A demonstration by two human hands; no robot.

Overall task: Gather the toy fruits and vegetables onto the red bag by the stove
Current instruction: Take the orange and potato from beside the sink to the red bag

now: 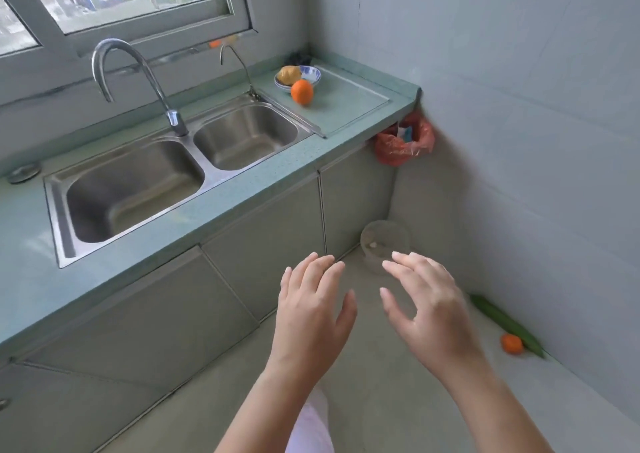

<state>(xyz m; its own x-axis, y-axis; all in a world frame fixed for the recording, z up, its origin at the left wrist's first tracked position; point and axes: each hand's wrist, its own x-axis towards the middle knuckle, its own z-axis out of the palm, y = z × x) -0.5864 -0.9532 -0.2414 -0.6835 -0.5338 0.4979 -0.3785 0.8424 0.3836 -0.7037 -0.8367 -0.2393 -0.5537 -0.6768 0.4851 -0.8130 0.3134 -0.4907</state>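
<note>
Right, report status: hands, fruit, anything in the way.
Left hand and right hand open, empty. Orange and potato on counter; small orange and cucumber on floor. Clear bowl on floor ahead.

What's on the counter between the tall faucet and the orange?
In the head view, the sink's right basin and a thin small tap lie between the tall faucet and the orange.

Bare forearms — perhaps pale-pink clothing (pixel 311 428)

Orange (pixel 302 92) beside bowl (pixel 310 75) (countertop)
</note>
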